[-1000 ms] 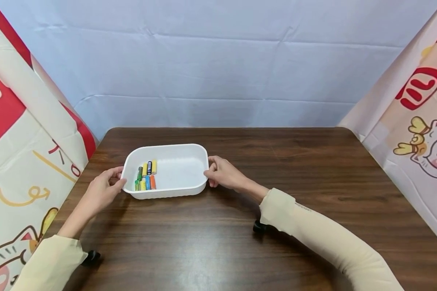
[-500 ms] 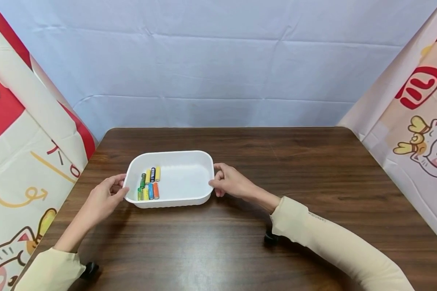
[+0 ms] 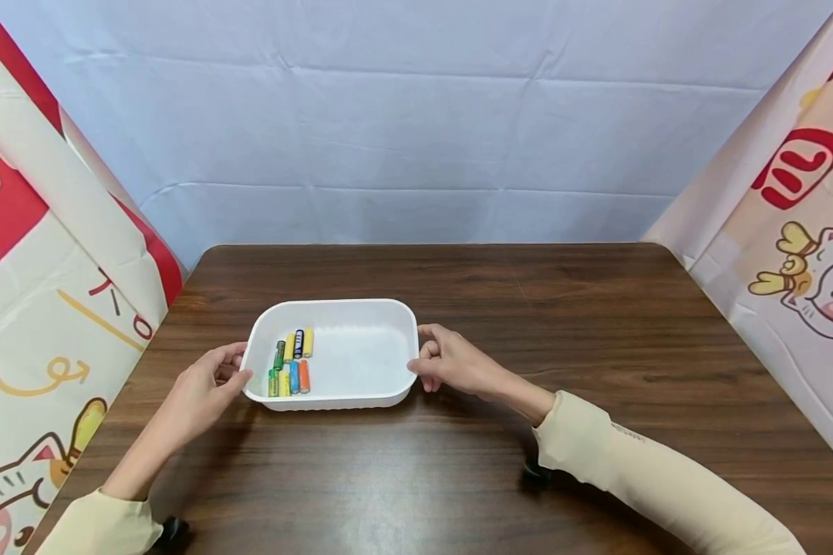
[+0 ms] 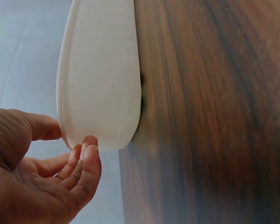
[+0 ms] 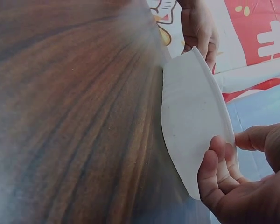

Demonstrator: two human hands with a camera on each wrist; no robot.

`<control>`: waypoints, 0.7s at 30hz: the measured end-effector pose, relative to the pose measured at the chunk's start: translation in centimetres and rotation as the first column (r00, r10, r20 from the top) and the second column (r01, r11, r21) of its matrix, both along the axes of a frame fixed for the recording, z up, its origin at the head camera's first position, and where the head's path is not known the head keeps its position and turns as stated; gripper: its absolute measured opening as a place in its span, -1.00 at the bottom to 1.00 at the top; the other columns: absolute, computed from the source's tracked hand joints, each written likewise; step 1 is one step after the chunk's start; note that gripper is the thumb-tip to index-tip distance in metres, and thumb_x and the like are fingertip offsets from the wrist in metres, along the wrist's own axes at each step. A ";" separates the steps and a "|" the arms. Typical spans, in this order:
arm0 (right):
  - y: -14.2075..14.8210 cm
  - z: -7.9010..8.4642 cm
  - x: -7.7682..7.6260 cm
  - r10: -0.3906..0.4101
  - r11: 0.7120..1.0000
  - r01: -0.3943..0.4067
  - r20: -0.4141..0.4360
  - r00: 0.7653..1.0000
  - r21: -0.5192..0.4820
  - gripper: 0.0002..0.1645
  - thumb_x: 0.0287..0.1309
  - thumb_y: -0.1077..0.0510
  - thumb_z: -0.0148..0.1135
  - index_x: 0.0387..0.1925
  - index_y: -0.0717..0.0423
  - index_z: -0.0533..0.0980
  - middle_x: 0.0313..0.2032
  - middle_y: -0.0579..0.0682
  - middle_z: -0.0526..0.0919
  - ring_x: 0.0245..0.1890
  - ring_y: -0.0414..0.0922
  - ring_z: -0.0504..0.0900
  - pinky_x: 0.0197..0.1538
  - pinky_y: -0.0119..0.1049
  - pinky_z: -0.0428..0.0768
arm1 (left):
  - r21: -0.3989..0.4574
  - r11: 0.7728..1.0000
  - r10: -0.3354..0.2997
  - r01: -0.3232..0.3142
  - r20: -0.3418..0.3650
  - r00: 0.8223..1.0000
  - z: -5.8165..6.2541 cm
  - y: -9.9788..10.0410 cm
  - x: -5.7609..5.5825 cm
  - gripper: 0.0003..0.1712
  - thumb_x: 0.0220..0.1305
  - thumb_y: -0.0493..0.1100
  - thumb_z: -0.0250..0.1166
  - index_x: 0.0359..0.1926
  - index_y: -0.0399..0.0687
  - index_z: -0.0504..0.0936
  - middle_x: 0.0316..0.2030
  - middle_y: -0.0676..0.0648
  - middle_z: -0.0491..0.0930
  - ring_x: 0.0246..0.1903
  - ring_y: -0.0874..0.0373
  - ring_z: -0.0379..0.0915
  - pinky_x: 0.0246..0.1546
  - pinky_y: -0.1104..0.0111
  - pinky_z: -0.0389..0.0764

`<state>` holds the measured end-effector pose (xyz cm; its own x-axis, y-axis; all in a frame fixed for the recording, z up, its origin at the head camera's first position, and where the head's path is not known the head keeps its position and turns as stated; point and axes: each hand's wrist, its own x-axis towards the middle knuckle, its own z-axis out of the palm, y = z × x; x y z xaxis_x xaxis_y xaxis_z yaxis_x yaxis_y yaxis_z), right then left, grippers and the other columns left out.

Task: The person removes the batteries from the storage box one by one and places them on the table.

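A white rectangular plastic tray [image 3: 361, 362] with rounded corners sits between both hands, close over the tabletop. My left hand [image 3: 204, 397] grips its left end, thumb at the rim and fingers under the outer wall, as the left wrist view shows. At the opposite end my right hand [image 3: 458, 366] pinches the rim, thumb on top and curled fingers against the outside. Inside the tray, gathered toward the left, lie several batteries in two rows: a dark blue battery [image 3: 298, 344], an orange battery [image 3: 304, 376], a blue battery [image 3: 294, 378], plus yellow and green ones.
The dark wooden table [image 3: 597, 324] extends in front of and around the tray. A pale cloth [image 3: 416, 123] hangs behind it, and printed cartoon cloths hang at left [image 3: 42, 308] and right. Small black objects show beneath both sleeves.
Both hands have brought the tray toward the person and slightly to the right. The batteries have travelled with it, keeping their two rows.
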<state>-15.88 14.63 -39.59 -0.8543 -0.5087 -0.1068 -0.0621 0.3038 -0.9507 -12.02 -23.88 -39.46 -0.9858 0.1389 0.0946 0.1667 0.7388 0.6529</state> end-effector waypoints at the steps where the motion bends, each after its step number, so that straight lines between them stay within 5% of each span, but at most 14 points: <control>1: 0.1 0.0 0.1 0.000 1.000 0.000 0.006 1.000 -0.004 -0.12 0.35 0.26 0.28 0.49 0.48 0.04 -0.50 0.04 0.59 -0.54 -0.09 0.60 -0.37 -0.28 0.61 | 0.001 1.000 -0.002 0.002 -0.003 1.000 0.0 0.1 0.1 -0.49 0.45 -0.28 0.28 0.29 -0.50 0.46 -0.09 -0.26 0.60 -0.15 -0.07 0.57 -0.28 0.40 0.54; 15: 1.5 0.3 1.9 -0.004 1.000 0.004 0.020 1.000 0.015 -0.10 0.32 0.23 0.34 0.48 0.45 0.08 -0.52 0.02 0.60 -0.52 0.06 0.62 -0.35 -0.28 0.60 | -0.010 1.000 -0.023 0.023 -0.016 1.000 -0.1 1.1 1.2 -0.49 0.41 -0.31 0.33 0.28 -0.51 0.46 -0.11 -0.23 0.61 -0.14 -0.06 0.59 -0.16 0.16 0.64; 21: 1.8 0.4 2.4 -0.006 1.000 0.005 0.032 0.999 0.013 -0.10 0.30 0.24 0.36 0.47 0.45 0.09 -0.51 0.03 0.61 -0.53 -0.02 0.61 -0.35 -0.32 0.58 | 0.011 1.000 -0.026 0.026 -0.013 1.000 0.1 1.5 1.7 -0.49 0.39 -0.33 0.34 0.27 -0.51 0.47 -0.12 -0.22 0.62 -0.14 -0.03 0.58 -0.16 0.23 0.64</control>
<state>-13.47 16.40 -39.23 -0.8532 -0.5023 -0.1404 -0.0300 0.3161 -0.9483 -10.30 -22.40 -39.37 -0.9806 0.1631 0.1091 0.1942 0.7266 0.6591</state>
